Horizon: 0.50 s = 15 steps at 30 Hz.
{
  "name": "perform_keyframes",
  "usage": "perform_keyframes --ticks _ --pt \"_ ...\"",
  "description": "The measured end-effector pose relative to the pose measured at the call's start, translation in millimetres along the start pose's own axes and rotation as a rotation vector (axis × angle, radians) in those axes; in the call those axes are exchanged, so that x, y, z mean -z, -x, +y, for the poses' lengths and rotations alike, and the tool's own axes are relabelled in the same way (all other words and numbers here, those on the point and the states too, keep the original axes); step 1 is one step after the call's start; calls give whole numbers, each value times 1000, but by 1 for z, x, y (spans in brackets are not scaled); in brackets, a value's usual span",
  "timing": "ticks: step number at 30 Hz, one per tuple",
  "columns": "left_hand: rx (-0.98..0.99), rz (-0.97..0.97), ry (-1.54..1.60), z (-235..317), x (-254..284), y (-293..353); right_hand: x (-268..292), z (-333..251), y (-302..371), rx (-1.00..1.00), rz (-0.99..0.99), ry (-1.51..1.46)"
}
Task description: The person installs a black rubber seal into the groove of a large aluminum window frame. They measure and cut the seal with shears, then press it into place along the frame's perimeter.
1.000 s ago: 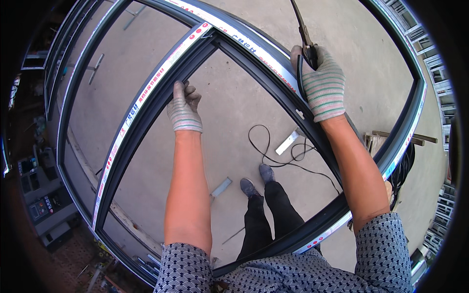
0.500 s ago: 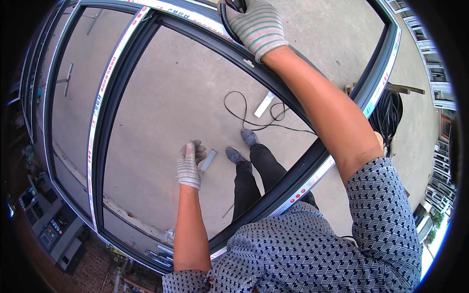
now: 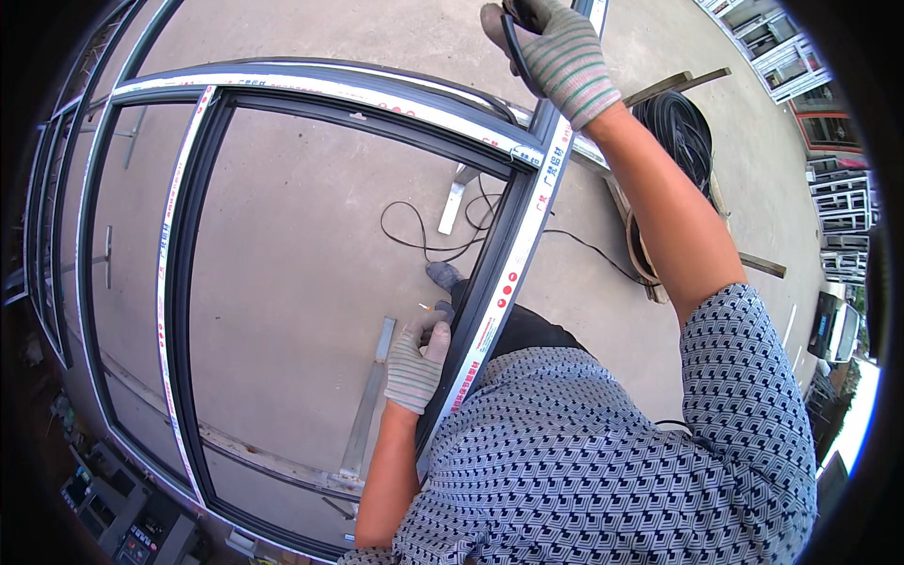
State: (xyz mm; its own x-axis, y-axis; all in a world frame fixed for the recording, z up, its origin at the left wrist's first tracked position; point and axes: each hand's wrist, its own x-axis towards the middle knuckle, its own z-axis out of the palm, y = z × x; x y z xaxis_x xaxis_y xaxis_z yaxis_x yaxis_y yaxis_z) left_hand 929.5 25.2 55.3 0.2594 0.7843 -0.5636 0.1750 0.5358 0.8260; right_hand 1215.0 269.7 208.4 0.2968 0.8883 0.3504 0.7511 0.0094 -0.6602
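Observation:
A large dark metal window or door frame (image 3: 508, 268), faced with white printed film, spreads before me. My left hand (image 3: 416, 363), in a striped knit glove, is beside its near bar with the fingers curled. A small white and orange stick, which looks like a cigarette (image 3: 426, 307), pokes out at those fingertips. Whether that hand touches the bar I cannot tell. My right hand (image 3: 570, 71), gloved alike, is raised past the frame's corner at the top. It is closed on a curved black strip (image 3: 514, 52), whose full shape the fingers hide.
A thin black cord (image 3: 414, 240) lies looped on the concrete floor. Right of the frame stands a black coil (image 3: 673, 141) with wooden bars around it. Metal support legs (image 3: 369, 395) show through the opening. Stacked frames (image 3: 843, 207) and a vehicle (image 3: 836, 325) are at far right.
My view has shifted across the frame. My right hand has moved from over the frame's bar to beyond its corner, still gripping the black strip. My left hand has come close to the near bar.

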Motion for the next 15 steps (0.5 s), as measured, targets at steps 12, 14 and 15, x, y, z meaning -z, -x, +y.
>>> perform_keyframes --ticks 12,14,15 --pt "-552 123 -786 0 -70 21 172 177 233 -623 316 54" --pt "-547 132 -826 8 -77 18 171 216 271 -757 310 43" --pt "-527 150 -840 10 -75 20 170 220 286 -809 242 82"
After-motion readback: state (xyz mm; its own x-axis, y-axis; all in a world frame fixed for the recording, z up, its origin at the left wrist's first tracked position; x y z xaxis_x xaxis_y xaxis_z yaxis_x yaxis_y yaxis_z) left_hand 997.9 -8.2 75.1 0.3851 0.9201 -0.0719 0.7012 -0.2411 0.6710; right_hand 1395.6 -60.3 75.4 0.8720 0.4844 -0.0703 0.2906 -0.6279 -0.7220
